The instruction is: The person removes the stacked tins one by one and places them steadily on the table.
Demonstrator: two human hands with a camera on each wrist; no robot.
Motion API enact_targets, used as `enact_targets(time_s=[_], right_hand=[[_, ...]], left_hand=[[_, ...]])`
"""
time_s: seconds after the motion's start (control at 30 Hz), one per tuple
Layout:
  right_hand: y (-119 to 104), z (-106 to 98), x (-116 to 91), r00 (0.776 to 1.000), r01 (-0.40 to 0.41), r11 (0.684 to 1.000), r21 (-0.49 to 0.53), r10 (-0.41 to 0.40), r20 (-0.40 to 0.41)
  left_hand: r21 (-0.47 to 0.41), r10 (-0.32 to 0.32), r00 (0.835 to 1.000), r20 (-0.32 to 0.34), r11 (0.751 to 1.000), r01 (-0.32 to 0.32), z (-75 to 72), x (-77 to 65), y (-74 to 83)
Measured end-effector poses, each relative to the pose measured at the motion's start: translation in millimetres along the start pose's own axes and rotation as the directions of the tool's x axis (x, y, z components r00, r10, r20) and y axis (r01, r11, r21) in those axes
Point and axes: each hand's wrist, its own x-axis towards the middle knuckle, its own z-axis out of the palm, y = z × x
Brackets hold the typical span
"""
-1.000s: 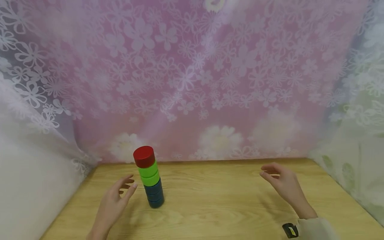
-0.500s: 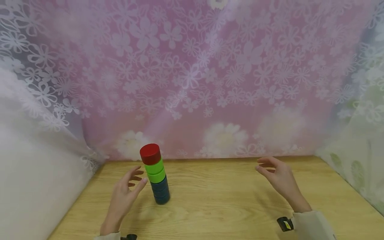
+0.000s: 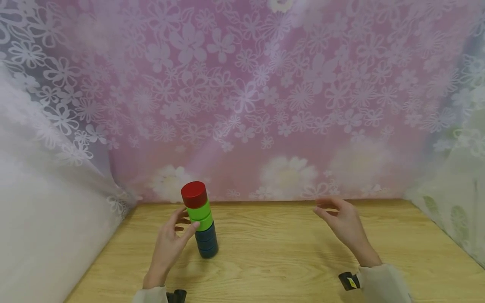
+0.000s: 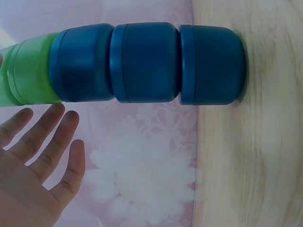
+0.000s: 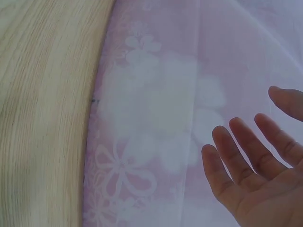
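Stack is standing on the left side of the worktop: red block on top, two green blocks, then three blue blocks. Left hand is spread pretty wide right beside the greens, can't tell if it's touching. Right hand hovers well off to the right, fingers loose, empty. Yellow mark on the right black wrist thing is too tiny to read, sorry.

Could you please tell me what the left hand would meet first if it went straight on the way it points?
It would most likely meet the green pieces first, close to the left hand; whether they touch is hard to tell.
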Motion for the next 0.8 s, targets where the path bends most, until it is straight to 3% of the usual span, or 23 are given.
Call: enact_targets(time_s=[0.43, 0.8], right_hand=[[-26, 29, 9, 1.0, 0.022, 0.994, 0.106, -0.022, 0.002], [-48, 54, 15, 0.998, 0.052, 0.975, 0.217, -0.058, 0.019]], left_hand=[[0.0, 0.055, 0.996, -0.07, 0.998, -0.056, 3.8, 3.2, -2.9], [-0.003, 0.084, 0.993, -0.085, 0.996, -0.085, 6.3, 5.7, 0.3]])
